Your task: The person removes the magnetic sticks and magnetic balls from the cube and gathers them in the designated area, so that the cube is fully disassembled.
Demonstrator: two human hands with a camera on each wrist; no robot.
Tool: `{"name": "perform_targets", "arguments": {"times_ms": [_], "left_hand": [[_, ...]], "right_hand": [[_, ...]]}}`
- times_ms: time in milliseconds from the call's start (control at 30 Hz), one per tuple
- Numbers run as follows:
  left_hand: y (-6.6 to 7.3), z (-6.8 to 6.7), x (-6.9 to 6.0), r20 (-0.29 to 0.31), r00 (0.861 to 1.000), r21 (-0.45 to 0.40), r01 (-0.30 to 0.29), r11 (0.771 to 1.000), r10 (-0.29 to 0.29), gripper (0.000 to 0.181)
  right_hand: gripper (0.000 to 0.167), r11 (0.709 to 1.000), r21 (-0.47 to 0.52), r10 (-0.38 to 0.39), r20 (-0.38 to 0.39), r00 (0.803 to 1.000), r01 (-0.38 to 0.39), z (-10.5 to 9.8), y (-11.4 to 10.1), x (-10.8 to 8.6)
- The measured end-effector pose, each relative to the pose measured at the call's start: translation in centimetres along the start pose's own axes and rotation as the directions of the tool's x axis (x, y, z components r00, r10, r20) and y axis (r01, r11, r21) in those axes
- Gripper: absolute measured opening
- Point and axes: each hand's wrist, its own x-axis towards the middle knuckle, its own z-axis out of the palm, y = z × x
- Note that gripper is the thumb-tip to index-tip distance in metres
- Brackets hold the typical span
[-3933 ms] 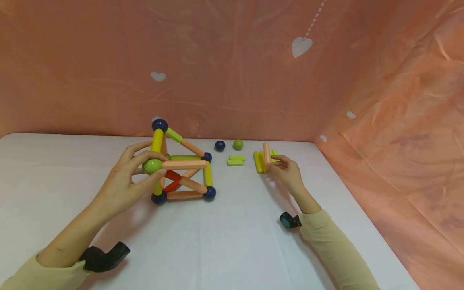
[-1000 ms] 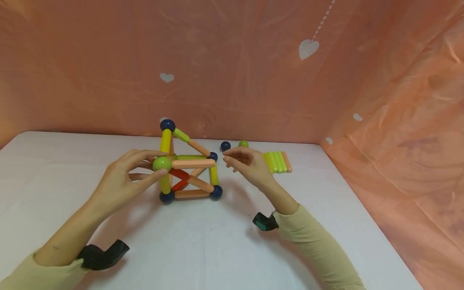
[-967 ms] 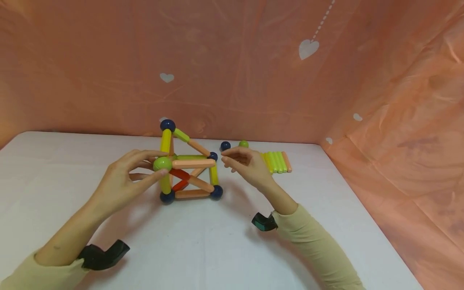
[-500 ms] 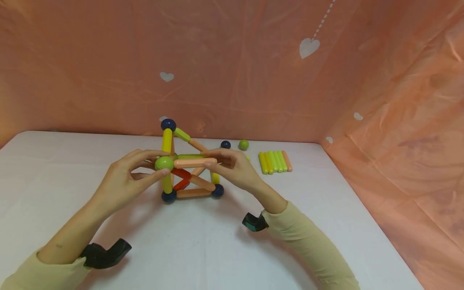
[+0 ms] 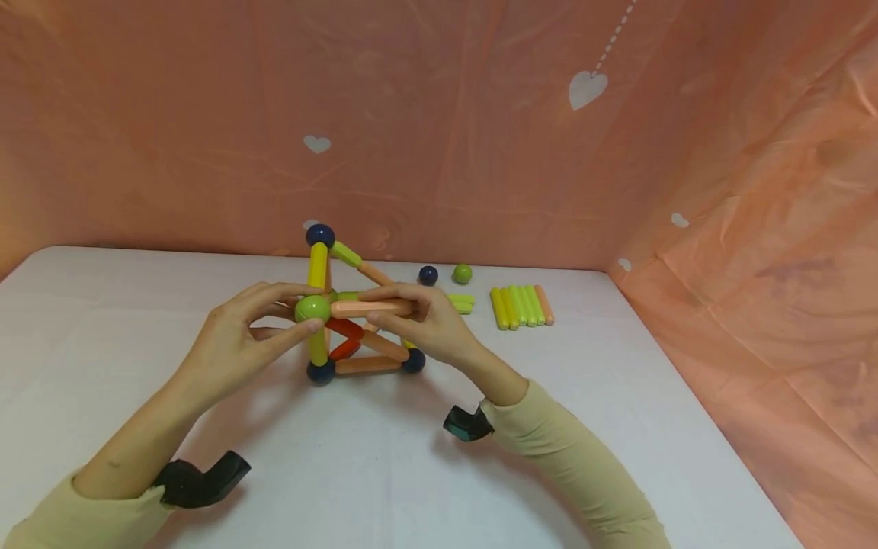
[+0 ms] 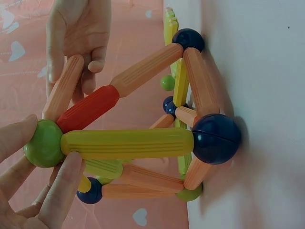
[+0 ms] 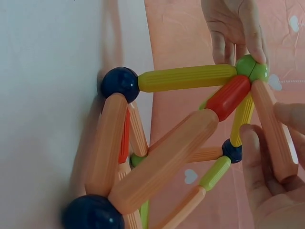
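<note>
A construction frame of magnetic rods and balls stands on the table, with dark blue balls (image 5: 413,361) at its lower corners. My left hand (image 5: 236,343) pinches a green ball (image 5: 313,309) partway up its near left side. From that ball a peach rod (image 5: 352,309) sticks out to the right. My right hand (image 5: 439,324) holds this rod between thumb and fingers; in the right wrist view the rod's free end (image 7: 286,171) lies among the fingers. A red-and-peach diagonal (image 7: 167,160) runs from the green ball down to a blue ball. The right hand hides the frame's far right corner in the head view.
Yellow, green and peach rods (image 5: 521,306) lie side by side on the white table (image 5: 425,473), right of the frame. Two short green rods (image 5: 462,305), a loose blue ball (image 5: 428,275) and a loose green ball (image 5: 463,274) lie nearby. An orange curtain (image 5: 439,137) hangs behind.
Earlier my right hand held a peach rod over the row; that rod now lies at the row's right end. The right hand has moved left onto the frame's peach rod. My left hand keeps its pinch.
</note>
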Motion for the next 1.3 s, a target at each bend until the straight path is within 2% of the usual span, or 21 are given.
{"name": "perform_targets", "arguments": {"times_ms": [233,333,567,800,1167,1300], "left_hand": [[0.0,0.1,0.1,-0.008,1.000,0.006,-0.010,1.000,0.010,0.039],[-0.1,0.1,0.0,-0.010,1.000,0.006,-0.016,1.000,0.016,0.038],[-0.1,0.1,0.0,-0.019,0.999,0.019,-0.026,0.999,0.027,0.037],[-0.3,-0.2,-0.1,-0.017,1.000,0.036,-0.009,0.999,0.009,0.039],[-0.5,-0.5,0.0,0.004,1.000,0.040,0.018,0.999,-0.018,0.039],[-0.6,-0.5,-0.1,0.006,1.000,0.039,0.029,0.999,-0.029,0.039]], "right_hand": [[0.028,0.996,0.061,-0.063,0.010,0.998,0.062,0.1,0.4,-0.5],[0.027,0.997,0.051,-0.054,-0.005,0.999,0.054,0.2,0.8,-0.7],[0.027,0.997,0.055,0.053,-0.078,0.996,-0.049,-0.2,2.0,-1.4],[0.027,0.993,0.088,0.094,-0.132,0.987,-0.083,-1.4,3.2,-2.4],[0.028,0.975,0.013,0.216,-0.239,0.947,-0.220,-4.1,4.9,-4.1],[0.028,0.968,-0.021,0.233,-0.276,0.932,-0.248,-5.2,5.6,-4.7]]}}
